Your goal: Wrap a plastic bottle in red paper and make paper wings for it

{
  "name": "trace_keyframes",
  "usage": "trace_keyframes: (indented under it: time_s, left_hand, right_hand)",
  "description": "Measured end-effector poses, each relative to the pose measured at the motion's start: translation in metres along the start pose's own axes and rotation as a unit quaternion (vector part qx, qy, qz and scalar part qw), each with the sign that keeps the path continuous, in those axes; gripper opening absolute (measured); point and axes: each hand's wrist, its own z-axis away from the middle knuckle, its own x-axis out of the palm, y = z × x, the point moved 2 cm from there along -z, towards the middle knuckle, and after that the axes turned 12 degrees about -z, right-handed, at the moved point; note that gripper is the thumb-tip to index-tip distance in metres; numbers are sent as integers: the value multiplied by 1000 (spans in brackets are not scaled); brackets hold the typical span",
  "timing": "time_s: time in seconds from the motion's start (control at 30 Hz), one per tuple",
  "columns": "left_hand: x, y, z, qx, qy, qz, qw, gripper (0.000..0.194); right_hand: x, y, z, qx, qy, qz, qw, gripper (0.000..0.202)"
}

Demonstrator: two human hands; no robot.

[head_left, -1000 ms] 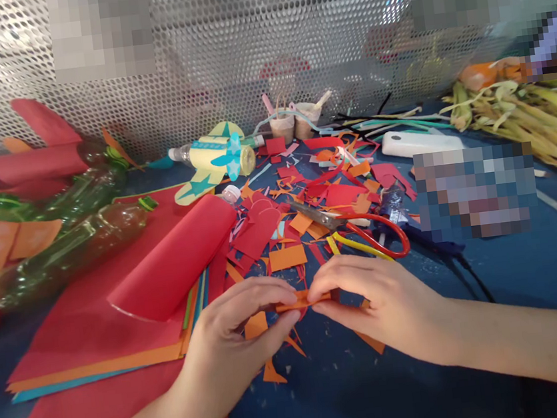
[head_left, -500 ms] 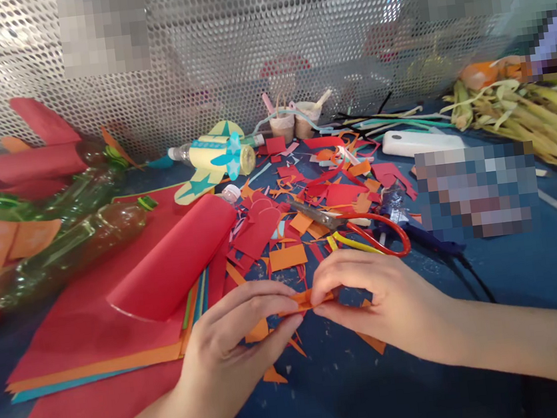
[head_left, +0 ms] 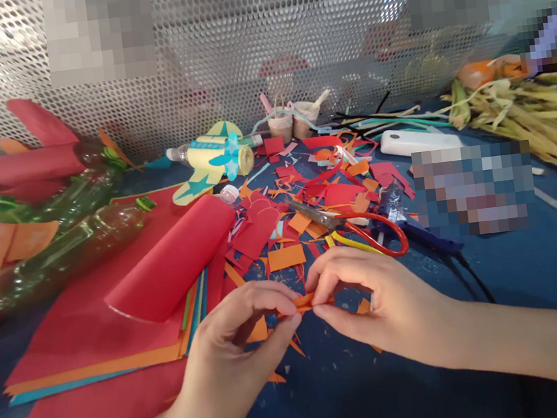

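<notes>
Between my two hands is a small folded piece of orange paper (head_left: pixel 305 301), held just above the blue table. My left hand (head_left: pixel 245 337) pinches its left end between thumb and fingers. The right end is pinched by my right hand (head_left: pixel 369 299); the fingertips hide much of the paper. Just beyond my right hand lie red-handled scissors (head_left: pixel 355 224), with their blades toward the heap of red and orange paper scraps (head_left: pixel 281 229). A bottle wrapped in red paper (head_left: pixel 174 261) rests on a stack of coloured sheets (head_left: pixel 88 351) left of my hands.
Green plastic bottles (head_left: pixel 68 260) lie at the left. Behind the scraps are a yellow paper plane on a bottle (head_left: pixel 215 156) and two small cups (head_left: pixel 282 128). A blue glue gun (head_left: pixel 405 221), a white device (head_left: pixel 416 141) and dry husks (head_left: pixel 524 120) occupy the right. A perforated metal panel (head_left: pixel 218 34) stands behind.
Both hands stay pinched on the orange paper, with small finger shifts. The left fingers bend a little more, and the paper looks slightly more tilted. The view has shifted slightly.
</notes>
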Motion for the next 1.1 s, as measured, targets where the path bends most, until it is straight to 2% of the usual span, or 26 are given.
trace_keyframes:
  time_s: [0.13, 0.23, 0.43, 0.7, 0.93, 1.1]
  left_hand:
    - [3, 2, 2, -60, -3, 68, 996, 18]
    - [3, 2, 2, -62, 6, 74, 995, 17]
    - [0, 1, 0, -13, 24, 38, 999, 19]
    - [-6, 5, 0, 92, 39, -114, 988, 14]
    - [-5, 2, -1, 60, 52, -111, 991, 14]
    - [-4, 4, -2, 57, 47, -89, 993, 15]
  right_hand:
    - [3, 2, 0, 60, 9, -48, 997, 15]
    - [3, 3, -1, 83, 26, -74, 993, 14]
    - [0, 2, -3, 53, 41, -59, 996, 9]
    - [-1, 1, -1, 28, 33, -17, 999, 8]
    - [0, 3, 0, -28, 11, 36, 999, 6]
    - [-1, 2, 0, -9, 28, 8, 1000, 9]
